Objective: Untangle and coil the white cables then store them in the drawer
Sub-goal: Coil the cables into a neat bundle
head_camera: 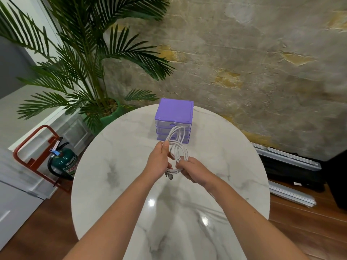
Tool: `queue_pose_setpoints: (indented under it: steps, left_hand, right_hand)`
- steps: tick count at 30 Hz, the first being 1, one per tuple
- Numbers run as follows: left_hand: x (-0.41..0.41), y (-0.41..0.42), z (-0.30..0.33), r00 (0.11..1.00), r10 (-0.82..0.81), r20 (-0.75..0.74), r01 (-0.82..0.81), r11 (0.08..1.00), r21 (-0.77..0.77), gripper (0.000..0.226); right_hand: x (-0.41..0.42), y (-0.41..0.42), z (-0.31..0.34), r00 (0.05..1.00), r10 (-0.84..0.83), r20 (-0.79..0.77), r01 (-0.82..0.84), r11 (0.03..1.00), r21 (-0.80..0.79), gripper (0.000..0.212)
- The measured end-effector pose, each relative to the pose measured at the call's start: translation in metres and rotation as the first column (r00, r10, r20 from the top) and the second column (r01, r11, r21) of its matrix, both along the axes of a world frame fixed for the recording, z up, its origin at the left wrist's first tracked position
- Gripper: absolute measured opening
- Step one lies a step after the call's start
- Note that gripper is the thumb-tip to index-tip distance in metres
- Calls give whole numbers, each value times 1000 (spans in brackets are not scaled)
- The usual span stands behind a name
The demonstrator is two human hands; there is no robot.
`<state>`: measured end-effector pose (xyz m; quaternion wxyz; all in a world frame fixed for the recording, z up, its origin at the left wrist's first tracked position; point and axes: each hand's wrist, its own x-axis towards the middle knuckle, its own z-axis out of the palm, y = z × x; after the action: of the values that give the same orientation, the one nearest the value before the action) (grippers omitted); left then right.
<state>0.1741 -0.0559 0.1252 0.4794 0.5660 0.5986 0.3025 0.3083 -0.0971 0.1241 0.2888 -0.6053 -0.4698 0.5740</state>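
White cable (178, 149) is hanging in loops above the marble table (116, 166), held up between both hands in front of the purple drawer unit (173, 121). The left hand (159, 162) is pinching the strands near the top of the bundle, while the right hand (193, 171) is curling its fingers around the lower loops; a plug end is dangling beneath. By the look of it, the coiling step is under way, with loops crossing and not yet tidy. The next move is likely calling for gathering the loops into one even ring, then freeing a hand to pull out a drawer, since all drawers are appearing closed. A potted palm (90, 62) and a green fire extinguisher (64, 162) are standing off to the left, well apart from the work.
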Motion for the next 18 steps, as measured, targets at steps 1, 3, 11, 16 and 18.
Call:
queue_pose_setpoints:
  steps: [1,3,11,16,18]
  left_hand:
    - [1,0,0,1000,2,-8,-2,1000,-13,34]
    - [2,0,0,1000,15,19,-14,999,-39,39]
    - [3,3,0,978,104,183,-88,992,-92,54]
    - [3,1,-1,985,139,106,-131,989,-74,46]
    - [2,1,-2,986,136,93,-131,990,-61,45]
  right_hand:
    - [0,0,0,1000,7,-20,-7,1000,-4,27]
    - [1,-1,1,999,14,-47,-15,1000,-15,17]
    - [10,2,-2,999,-24,-28,23,998,-55,16]
    - [3,-1,-5,962,-130,241,110,989,94,58]
    - [0,-1,-2,914,-150,377,117,987,110,58]
